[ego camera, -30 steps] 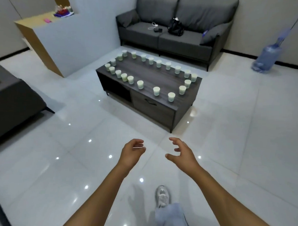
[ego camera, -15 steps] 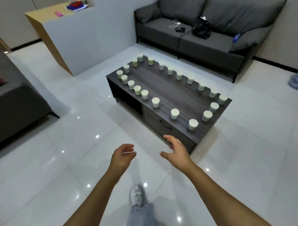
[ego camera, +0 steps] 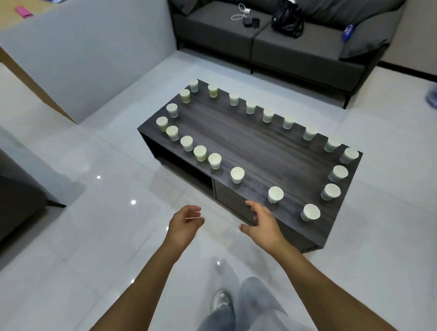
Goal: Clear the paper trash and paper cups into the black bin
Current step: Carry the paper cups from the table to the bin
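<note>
Several pale green paper cups stand upright in a ring round the edge of a dark wooden coffee table (ego camera: pixel 253 139). The nearest ones are a cup (ego camera: pixel 275 194) by the front edge and a cup (ego camera: pixel 310 212) at the front right corner. My right hand (ego camera: pixel 261 222) hovers just short of the table's front edge, fingers loosely spread, holding nothing. My left hand (ego camera: pixel 185 223) hangs over the floor to its left, fingers loosely curled and empty. No black bin is in view.
A dark grey sofa (ego camera: pixel 279 36) with a black bag (ego camera: pixel 288 21), a charger and a blue item stands behind the table. A grey partition wall (ego camera: pixel 80 56) is at the left, another dark seat (ego camera: pixel 10 200) at the far left. Glossy white floor tiles surround the table.
I have walked closer to the table, which now fills the middle of the view. Both hands have moved forward; the right hand has reached the table's front edge.
</note>
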Available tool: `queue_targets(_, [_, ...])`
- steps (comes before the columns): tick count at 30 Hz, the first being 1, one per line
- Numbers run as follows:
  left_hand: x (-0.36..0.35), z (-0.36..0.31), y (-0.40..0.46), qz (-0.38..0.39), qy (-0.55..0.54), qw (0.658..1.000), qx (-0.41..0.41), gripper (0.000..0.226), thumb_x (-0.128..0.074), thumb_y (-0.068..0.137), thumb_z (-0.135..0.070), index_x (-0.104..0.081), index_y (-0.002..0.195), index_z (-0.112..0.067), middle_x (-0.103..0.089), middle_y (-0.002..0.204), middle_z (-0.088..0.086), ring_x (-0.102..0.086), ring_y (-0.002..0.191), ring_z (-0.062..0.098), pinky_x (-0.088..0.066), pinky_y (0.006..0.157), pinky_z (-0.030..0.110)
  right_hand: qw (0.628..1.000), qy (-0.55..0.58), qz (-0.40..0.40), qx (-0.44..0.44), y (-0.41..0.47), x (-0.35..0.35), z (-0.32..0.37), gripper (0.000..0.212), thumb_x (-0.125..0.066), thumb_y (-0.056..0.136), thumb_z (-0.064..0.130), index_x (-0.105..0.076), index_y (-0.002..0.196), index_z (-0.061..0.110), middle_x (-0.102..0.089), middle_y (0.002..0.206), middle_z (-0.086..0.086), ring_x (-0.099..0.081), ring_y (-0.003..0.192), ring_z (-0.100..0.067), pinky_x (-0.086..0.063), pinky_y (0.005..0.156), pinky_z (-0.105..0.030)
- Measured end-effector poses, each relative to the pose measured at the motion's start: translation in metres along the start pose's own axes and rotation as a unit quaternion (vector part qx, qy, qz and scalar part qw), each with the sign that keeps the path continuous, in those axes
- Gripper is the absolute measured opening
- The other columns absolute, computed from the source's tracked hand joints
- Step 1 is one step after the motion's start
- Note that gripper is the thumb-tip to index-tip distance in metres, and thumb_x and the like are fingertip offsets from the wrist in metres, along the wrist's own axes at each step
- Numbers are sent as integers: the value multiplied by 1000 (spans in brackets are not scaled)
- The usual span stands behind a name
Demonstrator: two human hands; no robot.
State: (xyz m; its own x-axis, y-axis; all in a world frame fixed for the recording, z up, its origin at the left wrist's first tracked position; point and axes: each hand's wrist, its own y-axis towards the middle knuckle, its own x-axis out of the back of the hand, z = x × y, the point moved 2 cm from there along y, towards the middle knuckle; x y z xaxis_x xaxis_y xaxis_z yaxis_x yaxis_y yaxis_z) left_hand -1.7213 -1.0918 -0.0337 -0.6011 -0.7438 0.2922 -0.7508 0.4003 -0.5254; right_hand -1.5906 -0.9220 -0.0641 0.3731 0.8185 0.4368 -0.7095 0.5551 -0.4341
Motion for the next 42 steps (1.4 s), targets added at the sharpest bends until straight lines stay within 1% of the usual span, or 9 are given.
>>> queue_targets(11, [-21, -49, 195, 32, 38, 998, 41, 21, -63, 88, -8, -63, 107, -19, -63, 108, 3, -59, 93, 12, -43, 70, 17, 996, -38, -21, -77, 188, 14, 12, 66, -73, 77, 17, -44, 137, 21, -46, 134, -7, -44, 126, -21, -34, 106, -29])
queue_targets(17, [-37, -67, 286, 62, 78, 993, 70, 22, -62, 88, -6, -61, 108, -16, -62, 108, 2, -59, 101, 16, -43, 79, 20, 987, -38, -19, -152, 279, 11, 3, 65, -72, 75, 16, -46, 134, 25, -46, 132, -4, -46, 124, -22, -34, 98, -24])
queue_targets(22, [-52, -69, 354, 71, 99, 989, 82, 22, -62, 86, -2, -62, 105, -13, -65, 105, 5, -60, 92, 14, -48, 76, 20, 981, -68, -11, -181, 336, 1, -16, 61, -70, 78, 19, -46, 134, 25, -47, 130, -7, -45, 122, -28, -38, 100, -31])
queue_targets(24, [-63, -65, 383, 72, 121, 988, 65, 23, -62, 85, 1, -63, 105, -9, -66, 104, 8, -61, 92, 16, -50, 87, 27, 976, -102, -3, -193, 358, -8, -28, 61, -68, 79, 19, -45, 135, 25, -47, 131, -7, -41, 123, -30, -36, 100, -32])
queue_targets(27, [-79, -54, 423, 73, 193, 978, 5, 25, -62, 85, 0, -64, 109, -7, -67, 105, 9, -61, 91, 17, -48, 87, 27, 967, -143, -8, -210, 380, -23, -44, 64, -67, 80, 22, -40, 138, 28, -43, 133, -5, -37, 121, -30, -33, 98, -32])
queue_targets(30, [-94, -39, 458, 109, 325, 936, -78, 30, -61, 87, -8, -61, 116, -11, -60, 117, 8, -57, 95, 20, -47, 85, 31, 962, -166, -6, -215, 396, -38, -58, 70, -68, 81, 25, -34, 142, 31, -37, 138, -2, -33, 122, -30, -35, 100, -35])
queue_targets(35, [-114, -12, 498, 171, 513, 812, -218, 49, -63, 87, -19, -48, 134, -19, -42, 144, 7, -35, 131, 30, -41, 102, 43, 953, -210, 10, -217, 416, -61, -74, 76, -67, 84, 32, -24, 146, 35, -11, 155, 1, -22, 133, -31, -38, 105, -44])
queue_targets(38, [-125, 6, 516, 191, 590, 748, -237, 66, -68, 86, -31, -35, 144, -28, -28, 154, 7, -25, 141, 34, -31, 111, 47, 947, -233, 9, -221, 426, -72, -84, 80, -70, 83, 29, -21, 146, 39, 0, 157, 6, -17, 135, -32, -38, 104, -46])
queue_targets(42, [-131, 28, 531, 207, 640, 698, -245, 74, -69, 86, -30, -26, 145, -33, -16, 158, 8, -15, 144, 36, -25, 114, 48, 939, -253, 14, -232, 439, -84, -99, 82, -73, 80, 22, -24, 143, 38, 0, 157, 4, -18, 136, -35, -37, 105, -49])
